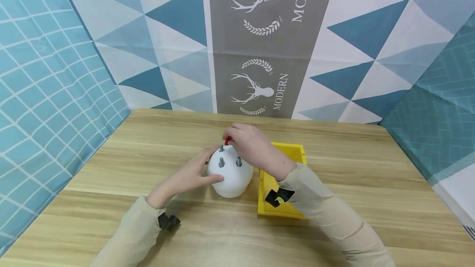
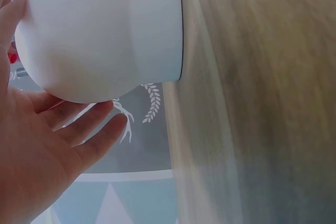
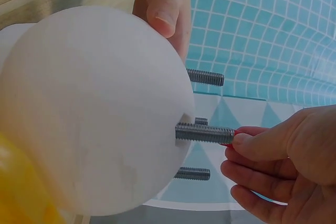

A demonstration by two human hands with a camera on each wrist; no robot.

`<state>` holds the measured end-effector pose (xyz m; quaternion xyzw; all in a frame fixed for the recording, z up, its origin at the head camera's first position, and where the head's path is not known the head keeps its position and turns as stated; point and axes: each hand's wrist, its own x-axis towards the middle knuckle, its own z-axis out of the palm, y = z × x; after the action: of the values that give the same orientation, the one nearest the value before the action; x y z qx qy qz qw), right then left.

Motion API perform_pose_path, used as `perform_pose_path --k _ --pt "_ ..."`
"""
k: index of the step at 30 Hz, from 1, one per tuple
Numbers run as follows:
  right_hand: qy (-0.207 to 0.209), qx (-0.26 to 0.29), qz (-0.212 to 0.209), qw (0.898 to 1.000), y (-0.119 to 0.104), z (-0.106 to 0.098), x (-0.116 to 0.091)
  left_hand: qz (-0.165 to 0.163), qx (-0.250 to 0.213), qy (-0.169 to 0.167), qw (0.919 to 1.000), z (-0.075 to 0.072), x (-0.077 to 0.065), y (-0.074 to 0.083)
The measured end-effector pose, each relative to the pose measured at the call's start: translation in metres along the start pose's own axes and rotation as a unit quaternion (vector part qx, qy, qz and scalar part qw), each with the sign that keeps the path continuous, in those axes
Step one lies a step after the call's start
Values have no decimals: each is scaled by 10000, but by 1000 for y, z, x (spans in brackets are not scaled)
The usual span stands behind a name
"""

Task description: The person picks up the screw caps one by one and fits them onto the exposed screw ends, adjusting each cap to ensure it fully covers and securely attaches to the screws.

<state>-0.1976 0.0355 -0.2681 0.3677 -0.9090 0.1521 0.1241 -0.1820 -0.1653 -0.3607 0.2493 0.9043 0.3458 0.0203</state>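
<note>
A white dome-shaped body (image 1: 231, 178), with several threaded grey metal studs (image 3: 203, 132) sticking out of its rounded top, stands on the table. My left hand (image 1: 191, 172) rests against its left side, thumb on the near face and fingers around the far side. In the left wrist view those fingers (image 2: 94, 124) are extended along the white surface. My right hand (image 1: 252, 143) pinches a small red piece (image 1: 228, 140) between thumb and fingers above the far part of the dome. The right wrist view has the red piece (image 3: 229, 144) at a stud's tip, mostly hidden by the fingertips.
A yellow open-topped bin (image 1: 261, 201) stands just right of the dome, under my right forearm. The wooden table (image 1: 122, 168) reaches back to a patterned wall cloth (image 1: 178, 52). Blue tiled-pattern cloth (image 1: 48, 73) hangs on the left.
</note>
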Motion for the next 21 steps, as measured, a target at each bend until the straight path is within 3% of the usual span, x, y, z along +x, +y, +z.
perform_pose_path --k 14,21 --pt "291 71 -279 9992 2 9 6 -48 -152 -57 9999 1 0 -2" --pt "268 88 -228 9993 3 11 8 30 -276 -93 9996 2 2 -4"
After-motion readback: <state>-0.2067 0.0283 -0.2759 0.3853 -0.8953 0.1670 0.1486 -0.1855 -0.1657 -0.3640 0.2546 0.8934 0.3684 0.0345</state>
